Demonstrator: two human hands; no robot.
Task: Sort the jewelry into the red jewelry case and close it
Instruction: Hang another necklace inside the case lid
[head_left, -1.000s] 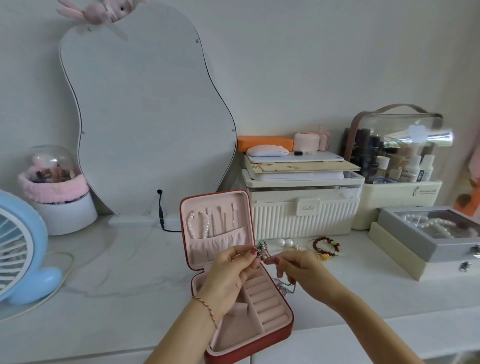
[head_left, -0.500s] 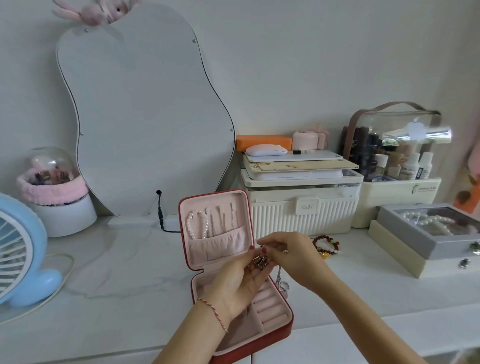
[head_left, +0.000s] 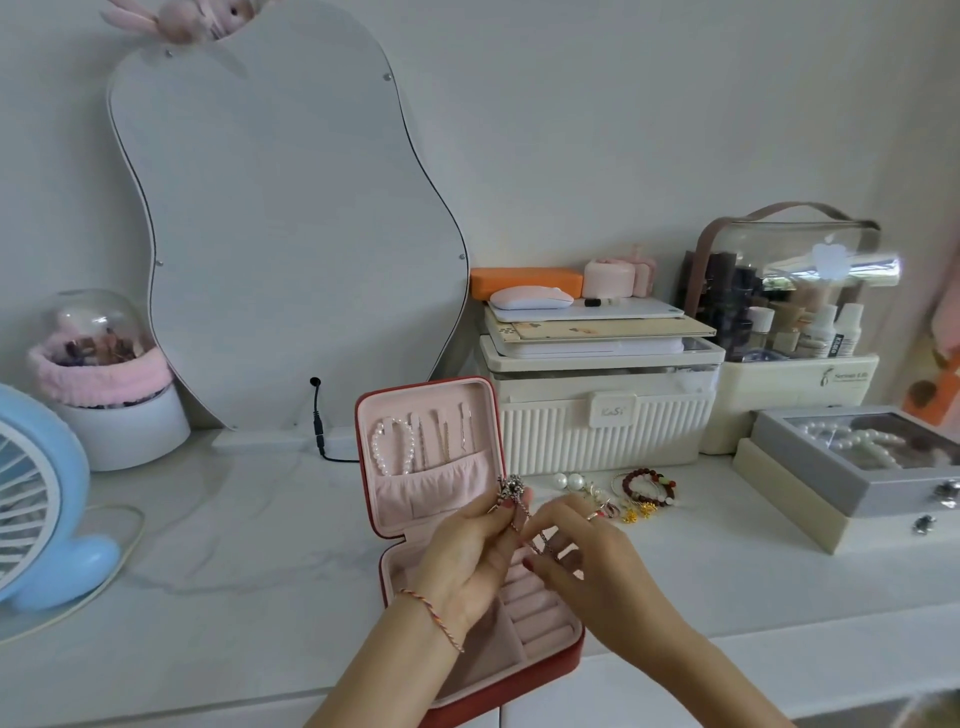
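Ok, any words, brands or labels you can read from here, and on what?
"KaSi": faint, on the latch tab of the ribbed cream storage box.
Dark script with a logo on the cream cosmetics organizer: too blurred to read.
Vertical dark label on a white bottle: too small to read.

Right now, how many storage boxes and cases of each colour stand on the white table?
Red jewelry case, lid open: 1
Cream ribbed box: 1
Cream cosmetics box: 1
Grey glass-top box: 1
Orange box: 1
Total: 5
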